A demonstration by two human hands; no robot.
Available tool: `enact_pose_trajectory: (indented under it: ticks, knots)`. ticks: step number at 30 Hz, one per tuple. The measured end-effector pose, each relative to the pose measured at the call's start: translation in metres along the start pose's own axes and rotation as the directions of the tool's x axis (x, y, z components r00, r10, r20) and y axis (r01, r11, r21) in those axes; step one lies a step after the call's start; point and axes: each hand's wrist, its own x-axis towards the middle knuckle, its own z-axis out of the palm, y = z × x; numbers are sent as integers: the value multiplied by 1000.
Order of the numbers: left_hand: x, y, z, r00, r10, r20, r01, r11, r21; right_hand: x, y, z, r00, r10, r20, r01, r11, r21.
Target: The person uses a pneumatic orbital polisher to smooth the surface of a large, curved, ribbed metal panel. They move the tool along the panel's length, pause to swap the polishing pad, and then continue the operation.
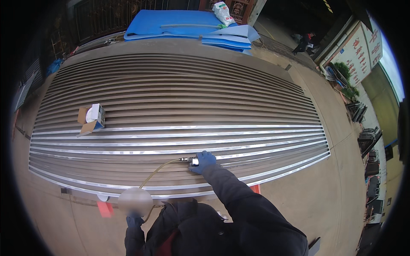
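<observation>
My right hand (206, 161), in a dark blue glove, grips a small air-powered tool (194, 162), probably a sander, on long metal slats (176, 112). Several slats near me are shiny bare metal; those farther off are brownish. From the tool's fitting a yellowish air hose (158, 168) curves down to the left, passes behind a blurred round patch and shows again beside my body. Just below that patch is my gloved left hand (135, 220); the blur hides its fingers, so what it holds cannot be told. An open cardboard box (100, 116) with white round discs stands on the slats at left.
Blue sheets (179, 24) are stacked beyond the slats, with a white bag (223, 13) on top. Red supports (105, 208) show under the near edge. A person (304, 43) is far off at upper right. Metal pieces (370, 137) line the right wall.
</observation>
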Motion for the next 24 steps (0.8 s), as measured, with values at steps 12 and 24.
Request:
enact_pose_trajectory:
  ticks: [12, 24]
  knots:
    - [34, 30, 6, 995, -50, 88, 55, 997, -57, 9, 17, 16, 985, 155, -69, -149, 985, 82]
    - [51, 50, -8, 955, 4, 297, 31, 993, -114, 12, 1, 39, 981, 41, -192, -59, 994, -88]
